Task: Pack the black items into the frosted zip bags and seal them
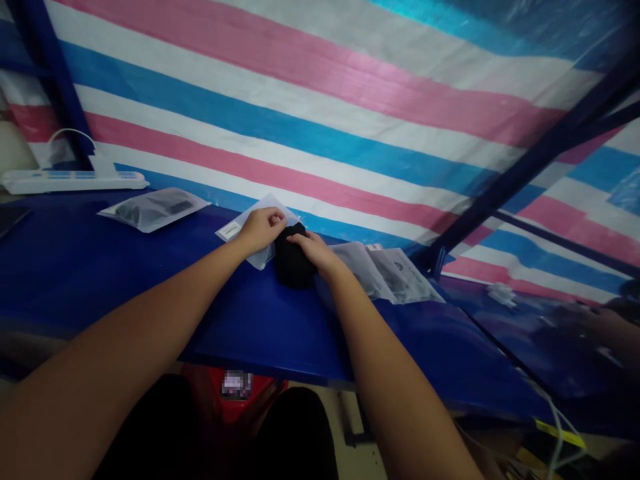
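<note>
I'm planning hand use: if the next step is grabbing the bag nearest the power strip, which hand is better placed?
Probably the left hand: it is nearer that bag, while the right hand is farther and on the black item. Whether the left is free is unclear.

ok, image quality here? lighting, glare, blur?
Head view: dim, with soft glare on the striped sheet; head view: the black bundle is too dark to show much detail; head view: print on the white label too blurry to read; head view: the far right edge is smeared and shadowy, forearms stretched toward the lower edge.
</note>
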A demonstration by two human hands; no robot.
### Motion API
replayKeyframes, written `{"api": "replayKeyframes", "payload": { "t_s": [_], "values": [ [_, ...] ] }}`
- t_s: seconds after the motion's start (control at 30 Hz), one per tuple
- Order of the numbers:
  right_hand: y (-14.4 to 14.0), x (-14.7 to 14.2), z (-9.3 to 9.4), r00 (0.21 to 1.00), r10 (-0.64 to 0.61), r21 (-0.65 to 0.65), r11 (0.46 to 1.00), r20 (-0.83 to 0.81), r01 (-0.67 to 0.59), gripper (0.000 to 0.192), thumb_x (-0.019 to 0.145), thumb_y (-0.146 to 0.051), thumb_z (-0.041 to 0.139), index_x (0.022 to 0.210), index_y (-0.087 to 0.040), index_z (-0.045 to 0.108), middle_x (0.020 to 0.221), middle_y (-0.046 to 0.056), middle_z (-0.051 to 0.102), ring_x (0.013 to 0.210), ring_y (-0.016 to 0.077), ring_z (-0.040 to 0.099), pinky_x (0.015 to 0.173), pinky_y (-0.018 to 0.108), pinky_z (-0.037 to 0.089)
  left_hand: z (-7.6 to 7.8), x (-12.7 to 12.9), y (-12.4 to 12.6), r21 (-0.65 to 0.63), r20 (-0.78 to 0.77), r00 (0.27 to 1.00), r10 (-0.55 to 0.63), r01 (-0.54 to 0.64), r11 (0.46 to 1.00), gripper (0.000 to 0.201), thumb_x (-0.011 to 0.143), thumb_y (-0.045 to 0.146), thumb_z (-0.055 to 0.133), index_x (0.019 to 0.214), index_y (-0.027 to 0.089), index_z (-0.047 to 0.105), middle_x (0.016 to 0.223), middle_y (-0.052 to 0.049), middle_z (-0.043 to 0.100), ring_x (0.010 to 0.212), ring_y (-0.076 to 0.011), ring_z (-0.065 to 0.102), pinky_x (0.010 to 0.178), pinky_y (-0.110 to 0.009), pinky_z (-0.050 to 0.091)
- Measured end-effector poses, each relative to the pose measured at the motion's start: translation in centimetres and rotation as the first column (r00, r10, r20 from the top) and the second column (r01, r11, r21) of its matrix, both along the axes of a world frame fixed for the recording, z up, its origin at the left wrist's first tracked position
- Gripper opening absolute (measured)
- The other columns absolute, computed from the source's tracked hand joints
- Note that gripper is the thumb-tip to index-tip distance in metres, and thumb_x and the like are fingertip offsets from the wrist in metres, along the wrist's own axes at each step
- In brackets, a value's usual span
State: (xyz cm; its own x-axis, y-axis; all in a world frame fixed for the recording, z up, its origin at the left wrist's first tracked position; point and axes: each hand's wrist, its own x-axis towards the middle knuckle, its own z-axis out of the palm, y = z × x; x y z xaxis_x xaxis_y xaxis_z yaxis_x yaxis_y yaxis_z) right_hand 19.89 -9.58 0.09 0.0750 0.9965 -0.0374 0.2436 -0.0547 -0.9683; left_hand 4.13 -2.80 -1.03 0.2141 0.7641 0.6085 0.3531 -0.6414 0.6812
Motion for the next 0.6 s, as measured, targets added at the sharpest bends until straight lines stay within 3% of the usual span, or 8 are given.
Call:
{"api": "replayKeyframes", "payload": {
  "t_s": [0.27, 0.47, 0.6],
  "values": [
    [0.2, 0.0, -0.1, 0.990, 0.120, 0.211, 0.968, 0.078, -0.134, 0.041, 0.074, -0.030, 0.067, 0.114, -0.023, 0.063, 0.109, 0.002, 0.069, 0.096, 0.0197, 0.063, 0.088, 0.034, 0.049, 1.1, 0.9, -2.0, 0.057, -0.030, 0.995, -0.100, 0.102, 0.993, 0.023, 0.083, 0.032, 0.057, 0.094, 0.017, 0.071, 0.069, -0.001, 0.064, 0.061, -0.0143, 0.053, 0.060, -0.026, 0.038],
    [0.2, -0.1, -0.3, 0.998, 0.051, 0.184, 0.982, -0.030, -0.045, 0.043, 0.074, -0.033, 0.067, 0.115, -0.022, 0.062, 0.105, 0.004, 0.069, 0.093, 0.0197, 0.065, 0.084, 0.034, 0.052, 0.8, 0.7, -1.7, 0.036, -0.086, 0.985, -0.148, 0.152, 0.988, 0.024, 0.083, 0.033, 0.058, 0.096, 0.017, 0.071, 0.070, -0.001, 0.061, 0.063, -0.0148, 0.052, 0.060, -0.027, 0.038],
    [0.6, 0.2, -0.8, 0.998, -0.040, 0.122, 0.991, -0.050, 0.046, 0.038, 0.074, -0.034, 0.067, 0.109, -0.019, 0.064, 0.100, 0.007, 0.070, 0.086, 0.0213, 0.066, 0.078, 0.035, 0.053, 0.0, 0.6, -1.3, 0.011, -0.120, 0.978, -0.169, 0.171, 0.985, 0.023, 0.085, 0.032, 0.056, 0.103, 0.020, 0.062, 0.072, 0.001, 0.057, 0.066, -0.0151, 0.053, 0.061, -0.027, 0.038]
  ]
}}
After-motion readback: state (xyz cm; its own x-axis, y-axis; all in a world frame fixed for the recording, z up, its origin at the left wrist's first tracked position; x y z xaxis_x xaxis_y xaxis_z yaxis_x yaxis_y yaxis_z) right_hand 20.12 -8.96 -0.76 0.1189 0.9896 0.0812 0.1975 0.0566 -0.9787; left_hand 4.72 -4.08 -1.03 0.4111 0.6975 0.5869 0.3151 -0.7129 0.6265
